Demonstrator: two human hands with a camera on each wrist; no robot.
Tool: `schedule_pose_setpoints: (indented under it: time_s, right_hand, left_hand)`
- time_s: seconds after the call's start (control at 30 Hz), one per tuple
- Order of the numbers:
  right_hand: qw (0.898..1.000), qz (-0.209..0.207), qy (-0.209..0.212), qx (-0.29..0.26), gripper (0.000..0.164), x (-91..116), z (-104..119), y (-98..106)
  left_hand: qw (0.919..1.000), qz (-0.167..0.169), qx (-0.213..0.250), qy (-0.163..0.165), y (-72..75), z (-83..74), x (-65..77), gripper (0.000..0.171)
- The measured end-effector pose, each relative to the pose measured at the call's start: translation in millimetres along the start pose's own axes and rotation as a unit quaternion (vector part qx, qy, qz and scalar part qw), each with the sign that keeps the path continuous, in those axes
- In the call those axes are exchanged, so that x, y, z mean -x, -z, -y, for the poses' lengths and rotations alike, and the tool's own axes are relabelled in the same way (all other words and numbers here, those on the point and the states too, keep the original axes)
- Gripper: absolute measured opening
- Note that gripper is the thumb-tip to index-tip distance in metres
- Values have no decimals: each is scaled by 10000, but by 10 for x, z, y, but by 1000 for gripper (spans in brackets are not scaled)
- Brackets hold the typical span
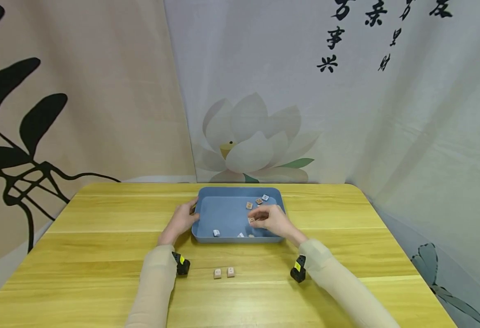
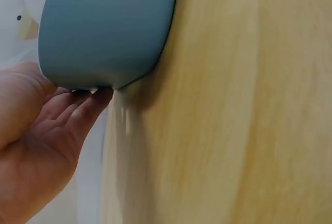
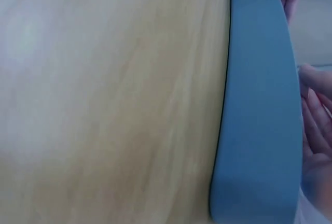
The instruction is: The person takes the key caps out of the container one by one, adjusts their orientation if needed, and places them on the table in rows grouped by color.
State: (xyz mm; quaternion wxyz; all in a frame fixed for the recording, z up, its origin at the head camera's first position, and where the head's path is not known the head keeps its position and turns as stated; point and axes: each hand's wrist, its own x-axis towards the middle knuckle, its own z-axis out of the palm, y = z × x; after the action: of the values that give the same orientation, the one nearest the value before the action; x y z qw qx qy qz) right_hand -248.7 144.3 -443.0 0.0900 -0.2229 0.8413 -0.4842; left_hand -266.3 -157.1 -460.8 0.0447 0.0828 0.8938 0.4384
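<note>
A shallow blue tray (image 1: 219, 212) lies on the wooden table. My left hand (image 1: 181, 222) grips its left side, thumb at the rim and fingers against the outside, as the left wrist view shows at the tray wall (image 2: 104, 27). Over the tray's right half, my right hand (image 1: 273, 221) pinches a small tan cube (image 1: 251, 220) with a dark mark between thumb and fingertips. In the right wrist view the tray wall hides part of that hand (image 3: 319, 125). Two pale marked cubes (image 1: 217, 273) (image 1: 230, 272) sit side by side on the table in front of the tray.
More small cubes lie in the tray: a tan one (image 1: 250, 206), a brown one (image 1: 259, 201) and a white one (image 1: 265, 197) at the back right, a white one (image 1: 216, 233) at the front left, and others partly hidden near the front wall. A printed curtain (image 1: 141, 91) hangs behind the table.
</note>
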Motion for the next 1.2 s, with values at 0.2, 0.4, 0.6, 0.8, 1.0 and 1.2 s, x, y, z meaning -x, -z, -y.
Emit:
schedule_pose_setpoints:
  time_s: [0.2,0.4,0.6,0.8,1.0,1.2]
  right_hand:
    - [9999,130,91,-13,29,116,119,-49]
    - [9998,121,179,-39,30,236,157,-71]
    - [9991,264,331,28,28,342,163,-104]
    - [9979,411,483,-154,27,430,214,-175]
    - [9971,539,375,-386,29,490,236,-262]
    - [9972,633,337,-202,26,553,231,-339]
  left_hand:
    - [10000,46,-35,71,0,3,2,63]
    - [9998,106,-3,144,-2,-14,-1,64]
    - [9997,133,-18,183,1,3,0,65]
    - [9998,116,15,152,8,13,6,65]
    - [9999,87,-1,58,10,20,7,64]
    - [10000,49,47,19,8,10,17,64]
